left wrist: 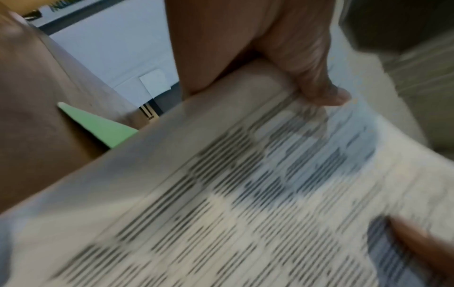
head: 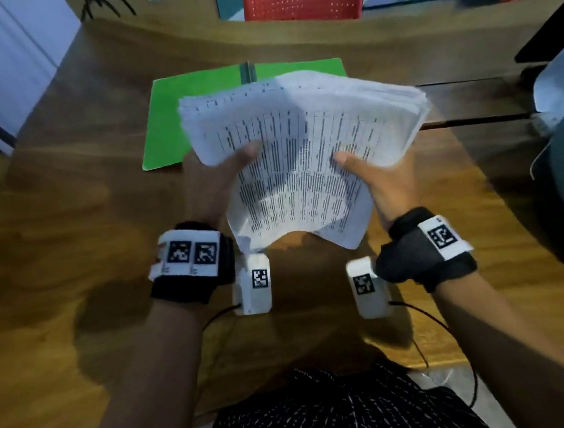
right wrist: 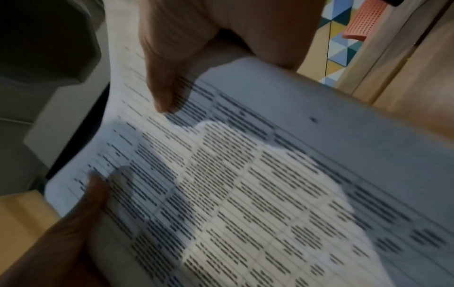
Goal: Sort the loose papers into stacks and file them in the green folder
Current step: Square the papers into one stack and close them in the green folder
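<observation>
We hold a thick stack of papers [head: 302,150] above the wooden desk [head: 69,215], our left hand [head: 226,181] and right hand [head: 383,184] each clamping a side edge, thumbs on top (the print is blurred). Behind the stack, the green folder [head: 177,120] lies open on the desk.

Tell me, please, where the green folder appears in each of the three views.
Head: green folder lies open on the desk, upper centre, behind the paper stack.
Left wrist: a green corner at centre left, beside the stack.
Right wrist: not in view.
Shared landmark: the printed paper stack.
</observation>
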A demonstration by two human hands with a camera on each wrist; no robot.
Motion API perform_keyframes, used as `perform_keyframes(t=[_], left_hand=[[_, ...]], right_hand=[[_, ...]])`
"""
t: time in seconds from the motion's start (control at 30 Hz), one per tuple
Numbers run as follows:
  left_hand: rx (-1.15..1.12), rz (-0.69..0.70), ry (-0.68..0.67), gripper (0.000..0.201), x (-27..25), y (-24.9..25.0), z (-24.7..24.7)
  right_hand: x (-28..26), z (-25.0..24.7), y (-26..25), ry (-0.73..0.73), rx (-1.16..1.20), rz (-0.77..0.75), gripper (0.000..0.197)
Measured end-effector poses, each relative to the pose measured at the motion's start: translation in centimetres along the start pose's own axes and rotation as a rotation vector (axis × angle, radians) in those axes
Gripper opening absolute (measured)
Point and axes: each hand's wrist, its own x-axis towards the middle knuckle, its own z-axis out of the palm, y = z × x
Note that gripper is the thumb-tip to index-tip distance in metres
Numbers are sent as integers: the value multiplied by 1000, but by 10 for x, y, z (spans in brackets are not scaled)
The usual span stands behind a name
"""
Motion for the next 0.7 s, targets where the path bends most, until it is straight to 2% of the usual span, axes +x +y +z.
perform_keyframes(t=[0.17, 0.27, 0.37, 0.47, 0.53, 0.63, 0.67, 0.7], left_hand=[[-22, -90, -32, 24, 17, -9, -7], [-40, -42, 60, 24, 22, -15, -5], [-69, -80, -28, 35, 17, -39, -4], [-55, -116, -39, 43, 17, -69, -3], [-3, -179, -26, 38, 18, -75, -2], [45, -238, 24, 20, 27, -74, 4], [102, -243, 49, 21, 31, -74, 10], [162, -241, 64, 30, 36, -75, 15]], right_hand=[[4, 2, -8, 47, 19, -10, 33], [6, -1, -4, 71, 39, -22, 33], [4, -3, 21, 61, -31, 74, 33], [3, -7, 44, 41, -108, 166, 39], [5, -10, 53, 35, -148, 190, 39], [11, -14, 57, 58, -202, 177, 36], [14, -16, 56, 80, -216, 170, 37], [18, -18, 54, 104, -239, 161, 39]])
